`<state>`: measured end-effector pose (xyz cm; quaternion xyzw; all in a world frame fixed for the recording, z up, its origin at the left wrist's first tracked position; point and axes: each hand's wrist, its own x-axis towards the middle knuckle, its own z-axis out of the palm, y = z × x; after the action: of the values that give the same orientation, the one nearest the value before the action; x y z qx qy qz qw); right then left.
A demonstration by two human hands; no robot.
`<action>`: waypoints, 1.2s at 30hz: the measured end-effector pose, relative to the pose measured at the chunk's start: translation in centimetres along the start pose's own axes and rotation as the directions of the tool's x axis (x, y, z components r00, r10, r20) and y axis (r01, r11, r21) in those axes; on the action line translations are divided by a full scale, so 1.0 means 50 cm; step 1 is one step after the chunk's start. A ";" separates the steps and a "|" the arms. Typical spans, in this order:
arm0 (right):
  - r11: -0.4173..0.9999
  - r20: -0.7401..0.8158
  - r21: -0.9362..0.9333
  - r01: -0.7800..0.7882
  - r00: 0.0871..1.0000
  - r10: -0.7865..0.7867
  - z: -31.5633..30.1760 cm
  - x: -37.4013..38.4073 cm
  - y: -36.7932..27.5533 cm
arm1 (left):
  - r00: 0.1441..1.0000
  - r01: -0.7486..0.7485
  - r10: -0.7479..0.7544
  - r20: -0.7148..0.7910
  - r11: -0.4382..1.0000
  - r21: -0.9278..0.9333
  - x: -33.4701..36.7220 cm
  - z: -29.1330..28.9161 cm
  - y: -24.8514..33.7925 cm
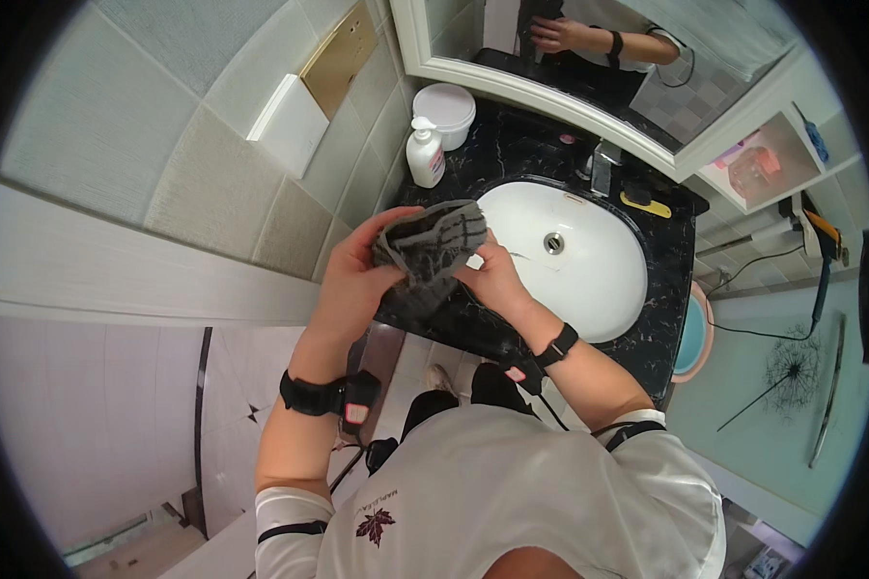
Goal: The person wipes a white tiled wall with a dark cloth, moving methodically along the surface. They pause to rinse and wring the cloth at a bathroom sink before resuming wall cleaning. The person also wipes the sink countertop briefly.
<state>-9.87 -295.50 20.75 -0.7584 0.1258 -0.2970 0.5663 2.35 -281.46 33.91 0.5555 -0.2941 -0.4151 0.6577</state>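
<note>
Between my two hands is a thin, dark grey, see-through bag [430,253], crumpled, with a wide rim spread at its top. My left hand [350,280] grips its left edge, thumb in front and fingers behind. On the other side my right hand [497,277] pinches the bag's right edge near the sink's rim. The bag hangs over the front left of the black countertop [473,333], beside the white sink [589,246]. Whether anything lies inside the bag, I cannot tell.
A white pump bottle [425,154] and a white lidded tub [446,111] stand at the back left. Behind the sink is a metal faucet [602,169], with a yellow-handled brush [645,202] to its right. A mirror [589,58] hangs above; a basin [693,333] sits at right.
</note>
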 end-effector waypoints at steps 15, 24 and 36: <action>0.694 0.243 -0.301 -0.654 0.651 0.719 0.013 -0.147 0.187 | 0.818 0.479 -0.463 -0.341 0.877 -0.043 -0.022 -0.117 -0.409; 0.643 0.268 -0.763 0.060 0.936 0.230 0.067 -0.100 0.114 | 0.909 0.382 -0.141 -0.393 0.661 0.646 -0.094 -0.161 -0.452; 0.664 0.035 -0.746 0.048 0.999 -0.033 -0.043 0.118 0.364 | 0.856 0.517 -0.309 -0.414 0.493 0.700 -0.253 -0.213 -0.430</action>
<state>-3.85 -306.25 5.95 -0.9291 0.2143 -0.2249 0.2009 0.57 -266.07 11.65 0.8859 -0.2239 -0.3189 0.2519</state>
